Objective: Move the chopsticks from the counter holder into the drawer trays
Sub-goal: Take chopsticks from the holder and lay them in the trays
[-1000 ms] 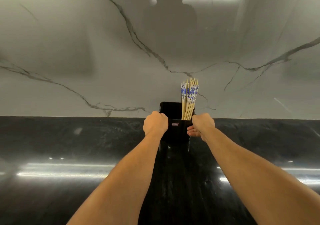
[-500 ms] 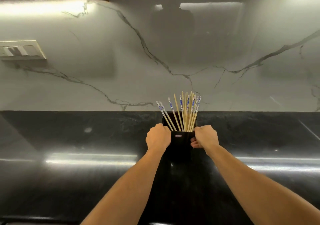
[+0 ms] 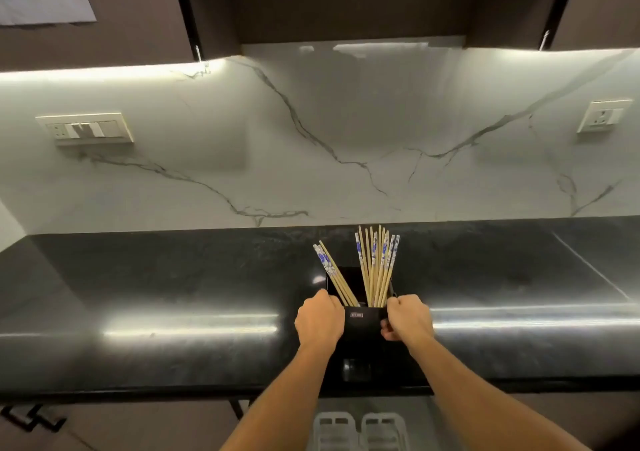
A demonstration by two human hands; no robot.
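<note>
Head view, change: against half a second ago, you have drawn the black rectangular chopstick holder (image 3: 360, 322) toward the near edge of the glossy black stone worktop (image 3: 173, 294); the wood-and-blue-patterned chopsticks (image 3: 377, 263) now stand in two clumps, a small one leaning left and a larger one upright on the right.
Head view, meaning: by my reading the holder is being brought over the drawer so the chopsticks travel less; none has left the holder yet.
Head view, left hand: your left hand (image 3: 318, 320) is clenched around the holder's left side.
Head view, right hand: your right hand (image 3: 407, 319) grips its right side, fingers curled under the rim.
Head view, task's thing: all the chopsticks sit inside the holder, on the worktop between your hands.
Head view, edges: the holder stands near the worktop's front edge; pull it much further and it could tip off.
Head view, open room: worktop is bare on both sides; the pale slotted drawer trays (image 3: 362, 430) show directly below, between your forearms.
</note>
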